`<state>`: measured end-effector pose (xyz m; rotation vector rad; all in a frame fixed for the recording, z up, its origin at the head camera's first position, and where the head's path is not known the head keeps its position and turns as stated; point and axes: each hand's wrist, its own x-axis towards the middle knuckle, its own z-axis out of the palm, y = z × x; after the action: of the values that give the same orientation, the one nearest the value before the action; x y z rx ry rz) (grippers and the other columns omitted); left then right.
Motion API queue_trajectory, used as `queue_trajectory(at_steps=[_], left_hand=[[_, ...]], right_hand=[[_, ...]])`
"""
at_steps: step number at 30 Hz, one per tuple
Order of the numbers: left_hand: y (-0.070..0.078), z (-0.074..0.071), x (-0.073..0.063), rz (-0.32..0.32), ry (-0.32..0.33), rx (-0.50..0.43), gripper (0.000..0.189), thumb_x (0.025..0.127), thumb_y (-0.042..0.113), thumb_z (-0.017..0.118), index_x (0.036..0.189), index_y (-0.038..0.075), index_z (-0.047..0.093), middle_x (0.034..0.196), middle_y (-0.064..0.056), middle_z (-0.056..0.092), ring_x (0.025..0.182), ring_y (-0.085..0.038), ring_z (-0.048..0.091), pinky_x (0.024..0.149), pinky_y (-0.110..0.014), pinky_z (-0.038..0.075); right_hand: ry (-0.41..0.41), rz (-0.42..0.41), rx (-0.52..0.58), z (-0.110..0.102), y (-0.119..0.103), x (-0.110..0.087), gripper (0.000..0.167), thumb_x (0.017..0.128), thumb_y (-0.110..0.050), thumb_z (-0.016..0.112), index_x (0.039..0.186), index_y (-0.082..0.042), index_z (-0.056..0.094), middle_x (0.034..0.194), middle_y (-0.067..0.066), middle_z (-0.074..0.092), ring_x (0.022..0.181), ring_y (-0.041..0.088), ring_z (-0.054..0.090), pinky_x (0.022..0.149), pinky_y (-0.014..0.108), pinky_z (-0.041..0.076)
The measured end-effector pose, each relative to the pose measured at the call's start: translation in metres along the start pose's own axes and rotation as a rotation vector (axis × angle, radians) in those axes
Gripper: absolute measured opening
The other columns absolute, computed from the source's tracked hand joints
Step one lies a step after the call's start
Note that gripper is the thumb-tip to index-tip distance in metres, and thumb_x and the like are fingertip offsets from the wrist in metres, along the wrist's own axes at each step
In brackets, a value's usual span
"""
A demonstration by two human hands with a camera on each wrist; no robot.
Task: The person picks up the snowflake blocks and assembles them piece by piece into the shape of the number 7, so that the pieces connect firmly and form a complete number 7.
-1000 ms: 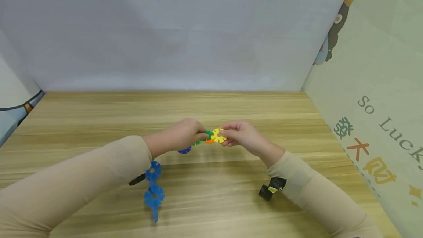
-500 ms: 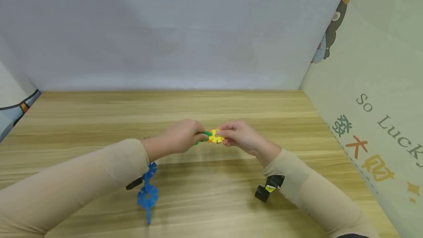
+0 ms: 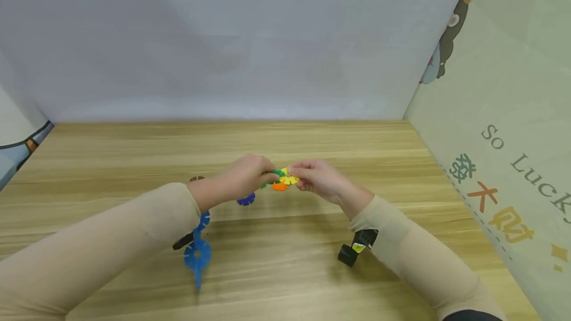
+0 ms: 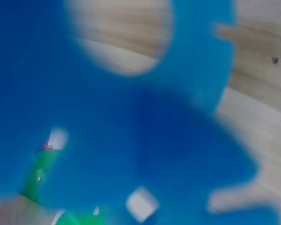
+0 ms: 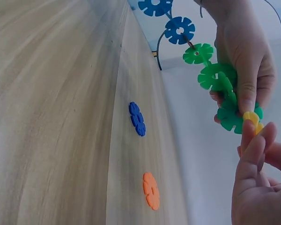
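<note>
In the head view my left hand (image 3: 241,180) grips the green end of a chain of notched plastic discs, the green disc (image 3: 279,173) showing past its fingertips. My right hand (image 3: 323,182) pinches a yellow notched disc (image 3: 290,180) against that green end. The right wrist view has the yellow disc (image 5: 250,117) edge-on, partly covered by fingers. Several green discs (image 5: 218,76) and blue discs (image 5: 180,30) make up the chain. Its blue end (image 3: 198,254) hangs below my left forearm. A close, blurred blue disc (image 4: 98,117) covers most of the left wrist view.
On the wooden table (image 3: 276,271) lie an orange disc (image 3: 280,187), just beyond my fingertips, and a dark blue disc (image 3: 246,199). A brown disc (image 3: 197,178) shows partly behind my left wrist. A pale backdrop (image 3: 232,53) and a printed side panel (image 3: 499,113) enclose the table.
Both hands have moved slightly left with the chain and yellow disc. The yellow disc has tilted from face-on and now overlaps the green end. The orange and dark blue discs show more than half a second ago.
</note>
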<state>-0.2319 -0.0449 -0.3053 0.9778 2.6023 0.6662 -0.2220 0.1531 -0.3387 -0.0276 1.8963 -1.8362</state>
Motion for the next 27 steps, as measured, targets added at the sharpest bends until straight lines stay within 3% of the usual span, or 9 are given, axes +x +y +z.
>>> queue_trajectory(at_steps=[4, 7, 11, 16, 21, 24, 27], left_hand=[[-0.003, -0.004, 0.001, 0.001, -0.031, 0.018, 0.021, 0.095, 0.019, 0.055, 0.089, 0.004, 0.069, 0.072, 0.001, 0.06, 0.058, -0.012, 0.047, 0.057, -0.025, 0.043], [-0.004, -0.004, 0.0, -0.004, -0.024, 0.059, 0.024, 0.093, 0.027, 0.06, 0.1, 0.005, 0.067, 0.08, -0.001, 0.063, 0.065, -0.012, 0.052, 0.063, -0.027, 0.046], [-0.003, -0.003, 0.0, -0.014, 0.0, 0.112, 0.048, 0.087, 0.039, 0.064, 0.123, 0.007, 0.059, 0.101, -0.005, 0.066, 0.079, -0.013, 0.058, 0.071, -0.031, 0.049], [-0.003, -0.001, 0.0, -0.025, 0.018, 0.12, 0.049, 0.086, 0.039, 0.065, 0.124, 0.008, 0.06, 0.105, -0.004, 0.066, 0.078, -0.011, 0.059, 0.072, -0.029, 0.049], [-0.008, 0.002, 0.0, -0.04, 0.06, 0.124, 0.05, 0.085, 0.038, 0.067, 0.123, 0.006, 0.06, 0.106, -0.006, 0.066, 0.08, -0.014, 0.06, 0.07, -0.03, 0.049], [-0.012, 0.003, -0.001, -0.054, 0.092, 0.102, 0.052, 0.085, 0.036, 0.067, 0.124, 0.003, 0.059, 0.111, -0.01, 0.065, 0.089, -0.019, 0.06, 0.075, -0.034, 0.049], [-0.014, 0.005, -0.001, -0.071, 0.097, 0.064, 0.054, 0.085, 0.037, 0.067, 0.126, 0.002, 0.057, 0.116, -0.013, 0.063, 0.091, -0.02, 0.06, 0.079, -0.035, 0.049]], right_hand=[[-0.023, -0.017, 0.012, -0.001, 0.002, 0.005, 0.03, 0.097, -0.009, 0.05, 0.117, 0.012, 0.052, 0.084, 0.003, 0.057, 0.061, 0.006, 0.052, 0.062, 0.017, 0.047], [-0.036, -0.033, 0.016, 0.0, 0.006, 0.007, 0.028, 0.097, -0.009, 0.05, 0.115, 0.012, 0.053, 0.081, 0.002, 0.058, 0.059, 0.006, 0.051, 0.059, 0.017, 0.046], [-0.061, -0.045, 0.047, 0.005, 0.007, 0.011, 0.028, 0.097, -0.009, 0.049, 0.116, 0.012, 0.052, 0.077, 0.002, 0.058, 0.057, 0.005, 0.048, 0.057, 0.017, 0.042], [-0.066, -0.036, 0.029, 0.006, 0.007, 0.015, 0.03, 0.099, -0.016, 0.047, 0.114, 0.01, 0.054, 0.076, 0.002, 0.058, 0.06, 0.007, 0.051, 0.064, 0.021, 0.047], [-0.023, -0.059, -0.287, -0.005, 0.013, 0.025, 0.033, 0.1, -0.022, 0.046, 0.115, 0.004, 0.057, 0.093, 0.008, 0.065, 0.082, 0.021, 0.062, 0.08, 0.037, 0.05], [-0.013, -0.089, -0.579, -0.013, 0.021, 0.033, 0.033, 0.097, -0.022, 0.051, 0.122, 0.0, 0.058, 0.109, 0.011, 0.063, 0.098, 0.025, 0.06, 0.086, 0.038, 0.048], [-0.026, -0.125, -0.814, -0.019, 0.028, 0.042, 0.038, 0.094, -0.021, 0.057, 0.124, 0.001, 0.056, 0.115, 0.014, 0.061, 0.104, 0.025, 0.057, 0.089, 0.037, 0.045]])
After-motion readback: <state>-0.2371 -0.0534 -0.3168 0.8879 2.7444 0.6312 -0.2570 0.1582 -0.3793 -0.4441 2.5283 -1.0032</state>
